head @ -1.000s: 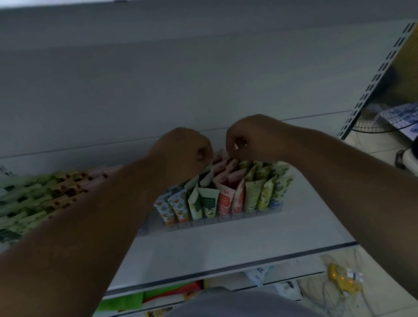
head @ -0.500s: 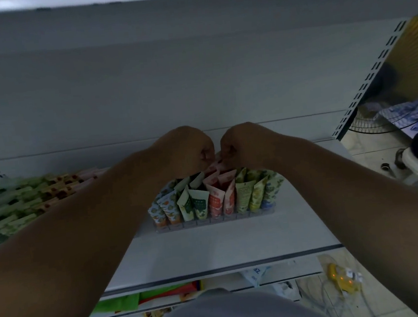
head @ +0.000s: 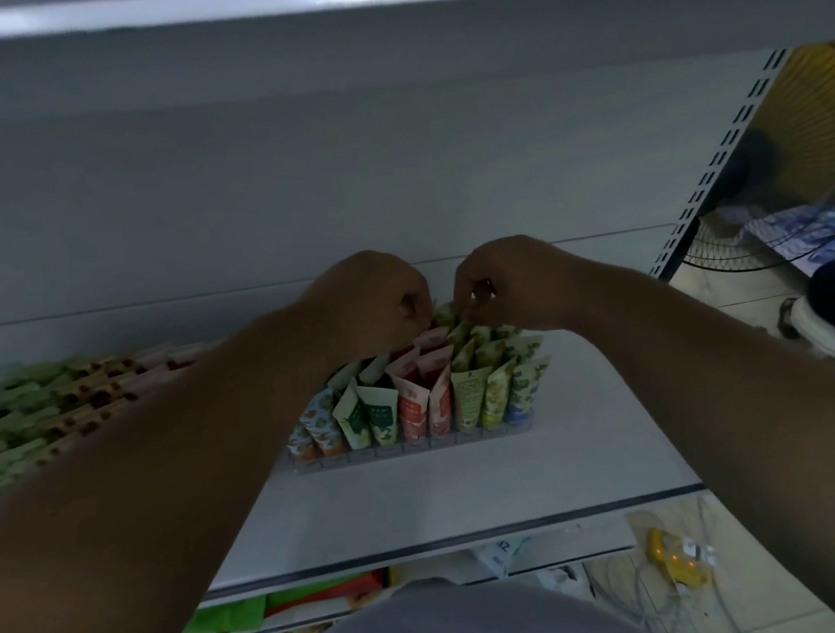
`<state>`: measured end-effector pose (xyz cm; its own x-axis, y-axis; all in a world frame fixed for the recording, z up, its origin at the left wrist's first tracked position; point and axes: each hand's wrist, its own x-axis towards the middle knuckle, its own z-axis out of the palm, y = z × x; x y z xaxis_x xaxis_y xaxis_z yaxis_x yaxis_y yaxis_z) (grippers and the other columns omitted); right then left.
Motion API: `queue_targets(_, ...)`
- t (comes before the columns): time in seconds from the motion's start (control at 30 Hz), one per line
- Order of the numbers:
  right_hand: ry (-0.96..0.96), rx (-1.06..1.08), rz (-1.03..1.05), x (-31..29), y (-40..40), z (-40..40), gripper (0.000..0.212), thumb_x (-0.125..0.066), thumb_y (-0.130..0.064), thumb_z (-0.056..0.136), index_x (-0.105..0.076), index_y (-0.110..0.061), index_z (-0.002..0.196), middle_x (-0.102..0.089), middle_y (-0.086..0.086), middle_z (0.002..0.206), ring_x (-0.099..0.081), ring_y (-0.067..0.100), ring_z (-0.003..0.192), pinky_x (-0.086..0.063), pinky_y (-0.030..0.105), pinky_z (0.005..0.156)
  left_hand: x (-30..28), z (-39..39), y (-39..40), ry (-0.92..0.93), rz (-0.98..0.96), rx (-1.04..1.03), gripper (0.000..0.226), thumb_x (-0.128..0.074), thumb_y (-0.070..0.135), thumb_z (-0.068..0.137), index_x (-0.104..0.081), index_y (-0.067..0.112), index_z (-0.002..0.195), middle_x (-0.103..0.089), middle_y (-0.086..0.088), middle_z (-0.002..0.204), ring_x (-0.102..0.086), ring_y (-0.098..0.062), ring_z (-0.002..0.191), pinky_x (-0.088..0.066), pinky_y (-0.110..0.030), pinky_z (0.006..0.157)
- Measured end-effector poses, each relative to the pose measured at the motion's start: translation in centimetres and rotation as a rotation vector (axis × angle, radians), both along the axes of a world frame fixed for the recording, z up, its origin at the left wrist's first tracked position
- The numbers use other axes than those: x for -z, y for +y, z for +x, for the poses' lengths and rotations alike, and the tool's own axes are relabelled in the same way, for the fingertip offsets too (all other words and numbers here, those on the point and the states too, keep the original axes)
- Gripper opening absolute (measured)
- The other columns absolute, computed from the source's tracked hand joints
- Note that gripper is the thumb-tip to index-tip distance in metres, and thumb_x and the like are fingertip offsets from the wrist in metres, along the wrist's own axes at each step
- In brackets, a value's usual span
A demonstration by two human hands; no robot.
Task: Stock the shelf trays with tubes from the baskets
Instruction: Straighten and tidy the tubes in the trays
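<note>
Both forearms extend forward and converge toward the centre. The left hand point(head: 369, 298) is held knuckles-up with fingers curled downward. The right hand point(head: 504, 281) is close beside it but apart, fingers curled, thumb and fingertips point(head: 476, 305) drawn together in a pinch. What either hand grips cannot be determined from the head view

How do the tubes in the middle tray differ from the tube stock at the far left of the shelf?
The middle tray tubes stand upright in rows, orange, green, red and yellow-green; the left tube stock lies slanted, mostly green with some pink. Both hands, left hand and right hand, work at the middle tray tubes' back row; the left tube stock is untouched and blurred. Both sit on the same white shelf.
</note>
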<state>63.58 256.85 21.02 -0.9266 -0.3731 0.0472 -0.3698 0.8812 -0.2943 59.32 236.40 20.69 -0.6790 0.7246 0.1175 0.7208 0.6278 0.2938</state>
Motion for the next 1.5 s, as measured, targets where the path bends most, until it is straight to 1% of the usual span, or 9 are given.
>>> queue_targets(0.23, -0.039, 0.044, 0.021, 1.1, -0.8, -0.7, 0.003, -0.071, -0.020, 0.079, -0.072, -0.017, 0.078, -0.060, -0.006, 0.075, -0.052, 0.008, 0.068, -0.034, 0.020, 0.063, 0.6, -0.1, 1.3, -0.006, -0.075, -0.005, 0.018, -0.067, 0.023, 0.082, -0.075, 0.019, 0.098, -0.068, -0.003, 0.103, -0.061, -0.022, 0.095, -0.041, -0.026, 0.079)
queue_targets(0.5, -0.030, 0.046, -0.011, 1.1, -0.2, -0.2, 0.011, -0.066, -0.023, 0.085, -0.070, -0.016, 0.079, -0.055, -0.009, 0.074, -0.052, 0.009, 0.072, -0.039, 0.025, 0.066, 0.8, -0.3, 1.4, 0.012, -0.085, -0.006, 0.017, -0.067, 0.022, 0.083, -0.076, 0.020, 0.098, -0.068, -0.003, 0.101, -0.061, -0.021, 0.094, -0.033, -0.021, 0.073)
queue_targets(0.6, -0.015, 0.065, -0.056, 0.4, 1.1, 0.3, 0.009, -0.065, -0.021, 0.085, -0.072, -0.017, 0.089, -0.058, -0.010, 0.082, -0.053, 0.007, 0.077, -0.037, 0.018, 0.064, 0.8, -0.3, 1.5, 0.009, -0.062, -0.004, 0.016, -0.068, 0.026, 0.083, -0.075, 0.022, 0.097, -0.067, 0.001, 0.099, -0.061, -0.019, 0.093, -0.038, -0.023, 0.077)
queue_targets(0.73, -0.055, 0.045, -0.006, 0.1, 2.4, 0.8, 0.011, -0.071, -0.018, 0.079, -0.072, -0.018, 0.091, -0.057, -0.010, 0.079, -0.052, 0.008, 0.074, -0.032, 0.009, 0.059, 0.6, 0.2, 2.4, 0.019, -0.009, 0.007, 0.017, -0.067, 0.027, 0.083, -0.074, 0.022, 0.098, -0.066, 0.004, 0.097, -0.055, -0.010, 0.086, -0.030, -0.020, 0.070)
queue_targets(0.83, -0.063, 0.020, 0.005, 0.2, 2.1, 0.9, 0.006, -0.073, -0.019, 0.078, -0.067, -0.018, 0.079, -0.051, -0.014, 0.072, -0.050, 0.008, 0.073, -0.029, 0.003, 0.056, 0.5, 0.3, 3.2, -0.024, -0.042, 0.027, 0.017, -0.068, 0.021, 0.081, -0.075, 0.023, 0.096, -0.068, 0.001, 0.099, -0.060, -0.016, 0.089, -0.040, -0.024, 0.074)
queue_targets(0.9, -0.058, 0.018, 0.006, 0.3, 1.8, 0.9, 0.014, -0.073, -0.020, 0.079, -0.060, -0.021, 0.073, -0.048, -0.015, 0.070, -0.049, 0.010, 0.072, -0.027, 0.006, 0.054, 0.6, 0.3, 3.4, -0.039, -0.057, 0.019, 0.016, -0.067, 0.019, 0.081, -0.075, 0.022, 0.095, -0.068, -0.001, 0.101, -0.061, -0.020, 0.092, -0.046, -0.030, 0.080)
queue_targets(1.0, -0.056, 0.051, 0.000, 0.6, 1.9, 0.9, 0.010, -0.071, -0.023, 0.082, -0.069, -0.013, 0.081, -0.052, -0.010, 0.074, -0.050, 0.011, 0.074, -0.033, 0.023, 0.059, 0.7, 0.3, 3.4, -0.035, -0.075, 0.018, 0.015, -0.066, 0.020, 0.081, -0.075, 0.022, 0.093, -0.067, -0.001, 0.096, -0.061, -0.020, 0.089, -0.045, -0.028, 0.077)
queue_targets(1.3, -0.026, 0.076, -0.013, 0.9, 1.8, 1.0, 0.013, -0.065, -0.025, 0.085, -0.071, -0.013, 0.085, -0.056, -0.007, 0.079, -0.051, 0.010, 0.076, -0.037, 0.025, 0.067, 0.7, 0.3, 3.5, -0.006, -0.053, 0.033, 0.015, -0.067, 0.016, 0.079, -0.076, 0.020, 0.090, -0.068, -0.004, 0.093, -0.062, -0.024, 0.087, -0.048, -0.034, 0.080)
queue_targets(1.5, 0.006, 0.141, -0.091, 0.0, 4.1, 1.5, 0.006, -0.070, -0.026, 0.083, -0.068, -0.020, 0.085, -0.050, -0.019, 0.071, -0.046, -0.001, 0.065, -0.029, 0.002, 0.054, 0.8, 0.2, 4.5, 0.009, -0.028, -0.002, 0.018, -0.066, 0.033, 0.085, -0.073, 0.022, 0.097, -0.065, 0.006, 0.095, -0.053, -0.007, 0.083, -0.032, -0.020, 0.070)
